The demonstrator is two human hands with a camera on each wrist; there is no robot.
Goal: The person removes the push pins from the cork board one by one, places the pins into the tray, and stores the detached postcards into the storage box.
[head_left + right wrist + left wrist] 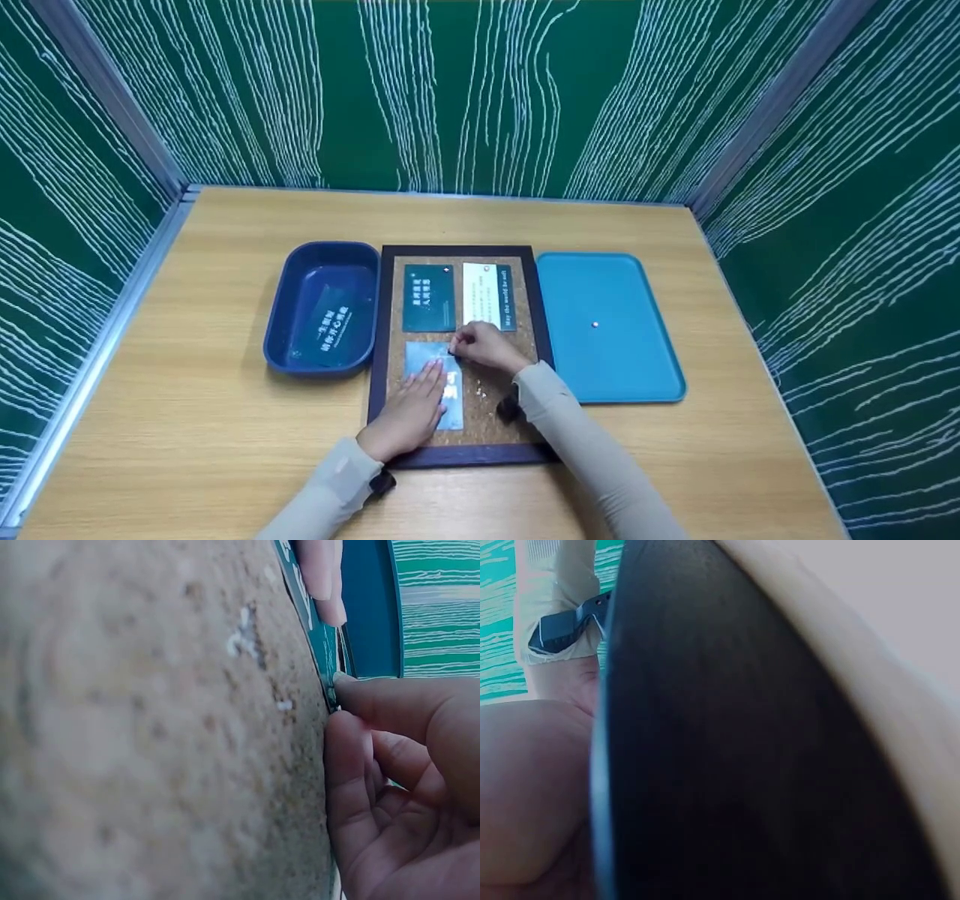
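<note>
My left hand (409, 412) lies with fingers extended on a light blue card (455, 420), pressing it against the cork board (487, 427). At the card's upper right corner, my right hand (487, 346) pinches a tiny push pin (337, 709) between thumb and fingertip. The fingers mostly hide it. Above are a dark green card (429, 307) and a white-and-green card (480, 292), each with a small pin near its top right or top middle. In the left wrist view, the dark frame (742, 727) fills most of the picture.
Left of the board stands a deep blue bin (277, 330) holding a dark green card (330, 326). To the right, a flat blue tray (622, 367) carries one small pin (595, 325). Patterned green panels (480, 97) wall the wooden table (187, 420) at the back and sides.
</note>
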